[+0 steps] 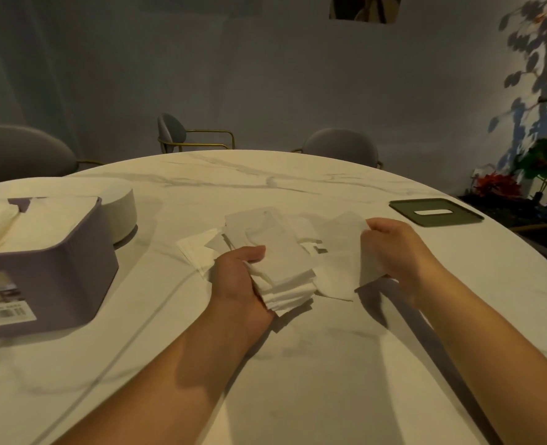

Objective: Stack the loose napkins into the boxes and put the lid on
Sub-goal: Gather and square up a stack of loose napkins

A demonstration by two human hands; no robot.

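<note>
A napkin stack (285,271) is gripped by the left hand (243,277); a loose napkin (342,252) is pinched, apparently, by the right hand (390,248).

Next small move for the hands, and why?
Probably the right hand should lay its napkin on the stack that the left hand grips. The two are side by side, and loose napkins remain beside the stack. The box is open, and the lid lies apart at the far right.

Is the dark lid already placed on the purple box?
No, the lid lies flat on the table at the right, apart from the open purple box.
</note>
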